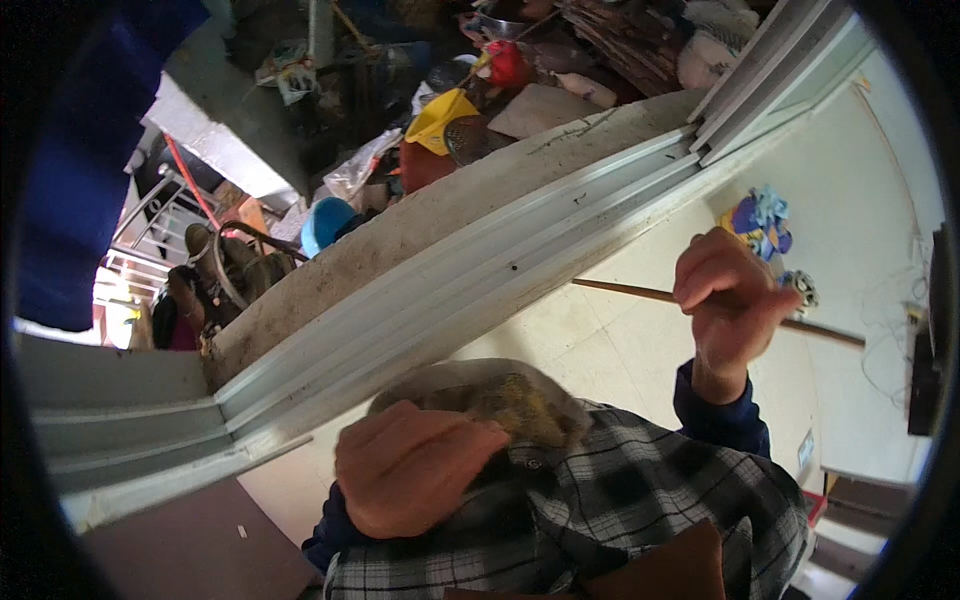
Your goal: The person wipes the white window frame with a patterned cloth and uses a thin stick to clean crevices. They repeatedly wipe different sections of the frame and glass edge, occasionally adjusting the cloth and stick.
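My right hand [724, 300] is closed around a thin brown stick [622, 289], whose two ends stick out on either side of the fist. My left hand [416, 472] is lower, in front of the black and white plaid garment [622, 480], its back to the camera and its fingers curled. Just beyond its fingertips is a rounded, partly see-through thing [525, 397] with yellow and brown in it, perhaps a bag or a bowl. The palm side is hidden, so what the left hand grips, if anything, does not show.
A window sill with sliding tracks [450, 262] runs diagonally across the view. Past it lie a yellow plastic container [441, 120], a blue bowl [327, 225], a red object [510, 64] and stacked sticks. A purple and yellow item [757, 221] is beyond my right hand. Dark blue cloth [82, 165] hangs at left.
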Motion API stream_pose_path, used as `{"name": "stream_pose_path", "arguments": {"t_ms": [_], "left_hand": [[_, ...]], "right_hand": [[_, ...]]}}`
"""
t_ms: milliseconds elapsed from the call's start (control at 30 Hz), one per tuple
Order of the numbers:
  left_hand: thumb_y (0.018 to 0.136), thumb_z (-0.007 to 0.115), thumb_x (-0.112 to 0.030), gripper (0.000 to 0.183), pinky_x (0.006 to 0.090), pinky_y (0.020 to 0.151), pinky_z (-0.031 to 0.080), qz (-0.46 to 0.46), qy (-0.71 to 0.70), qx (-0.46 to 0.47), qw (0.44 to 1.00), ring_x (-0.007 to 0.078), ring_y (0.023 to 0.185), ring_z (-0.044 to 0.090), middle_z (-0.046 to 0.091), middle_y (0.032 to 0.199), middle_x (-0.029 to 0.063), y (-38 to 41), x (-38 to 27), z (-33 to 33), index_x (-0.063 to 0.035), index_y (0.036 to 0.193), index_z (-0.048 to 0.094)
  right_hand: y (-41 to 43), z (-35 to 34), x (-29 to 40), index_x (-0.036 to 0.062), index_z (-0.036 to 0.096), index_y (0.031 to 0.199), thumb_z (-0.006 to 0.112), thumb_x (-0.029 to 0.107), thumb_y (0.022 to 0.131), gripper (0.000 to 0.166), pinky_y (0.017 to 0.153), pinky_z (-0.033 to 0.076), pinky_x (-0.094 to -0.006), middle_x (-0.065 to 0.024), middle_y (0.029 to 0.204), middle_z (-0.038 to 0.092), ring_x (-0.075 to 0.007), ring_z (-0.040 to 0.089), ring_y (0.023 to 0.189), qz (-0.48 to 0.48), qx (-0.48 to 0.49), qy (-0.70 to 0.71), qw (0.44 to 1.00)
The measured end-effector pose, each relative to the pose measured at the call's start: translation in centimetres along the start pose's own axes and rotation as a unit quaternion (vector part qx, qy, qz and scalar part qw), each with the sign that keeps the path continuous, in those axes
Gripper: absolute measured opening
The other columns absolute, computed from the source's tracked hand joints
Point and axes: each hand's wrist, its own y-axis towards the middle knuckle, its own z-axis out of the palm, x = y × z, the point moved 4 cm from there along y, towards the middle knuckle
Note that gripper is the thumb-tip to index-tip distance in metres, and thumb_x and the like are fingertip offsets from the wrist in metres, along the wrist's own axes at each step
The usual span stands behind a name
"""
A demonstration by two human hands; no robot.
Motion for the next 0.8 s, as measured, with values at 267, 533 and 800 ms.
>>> {"name": "stream_pose_path", "arguments": {"t_ms": [267, 533, 800], "left_hand": [[0.075, 0.082, -0.008, 0.016, 0.0308, 0.05, 0.047, -0.048, 0.035, 0.066, 0.996, 0.0213, 0.055, 0.063, 0.068, 0.069, 0.0087, 1.4, 6.6, -4.0, -0.0052, 0.088, 0.073], [0.086, 0.072, -0.011, 0.01, 0.0296, 0.058, 0.052, -0.093, 0.005, 0.29, 0.953, 0.0192, 0.062, 0.068, 0.071, 0.074, 0.0106, 4.1, 10.8, -0.1, -0.0031, 0.091, 0.071], [0.085, 0.069, -0.014, 0.009, 0.0342, 0.061, 0.053, 0.083, 0.114, 0.32, 0.937, 0.0241, 0.07, 0.066, 0.067, 0.08, 0.0076, 8.5, 10.2, 5.1, -0.0058, 0.087, 0.065]], "right_hand": [[0.5, 2.3, -7.5, 0.0077, 0.05, 0.06, 0.036, 0.054, 0.104, 0.065, 0.045, 0.04, -0.0248, -0.0098, 0.06, 0.057, -0.0134, 0.052, 0.052, 0.246, -0.174, 0.079, 0.95], [0.2, 3.5, -10.3, 0.0087, 0.051, 0.059, 0.041, 0.057, 0.101, 0.065, 0.045, 0.039, -0.0235, -0.0074, 0.058, 0.057, -0.0127, 0.051, 0.049, 0.31, -0.175, 0.106, 0.929], [0.5, 3.9, -11.3, 0.0084, 0.053, 0.059, 0.042, 0.059, 0.1, 0.066, 0.043, 0.038, -0.0242, -0.0069, 0.057, 0.057, -0.0121, 0.052, 0.046, 0.31, -0.154, 0.146, 0.927]]}}
